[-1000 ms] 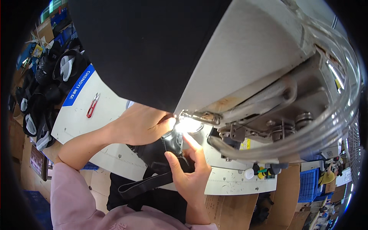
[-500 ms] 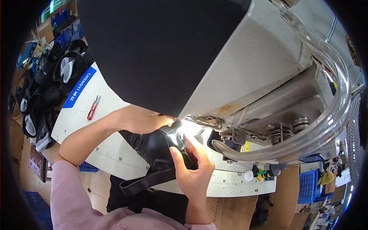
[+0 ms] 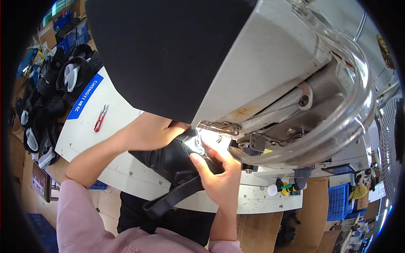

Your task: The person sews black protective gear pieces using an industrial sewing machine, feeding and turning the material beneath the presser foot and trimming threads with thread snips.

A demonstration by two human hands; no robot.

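The left forearm (image 3: 101, 157) is angled inward, elbow (image 3: 76, 175) bent, left hand (image 3: 154, 133) turned back-upward; the right hand (image 3: 222, 175) is held with forefinger (image 3: 216, 148) outstretched, thumb (image 3: 201, 166) parted.

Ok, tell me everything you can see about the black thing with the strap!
The black thing looks smooth and slightly shiny, maybe leathery, with raised ridges on its left and a row of stitch-like dots near the glare. A flat strap loops out past the edge of the white table. The left hand touches the thing's far end; the right hand, its right side. Bright light below the sewing machine hides part of it.
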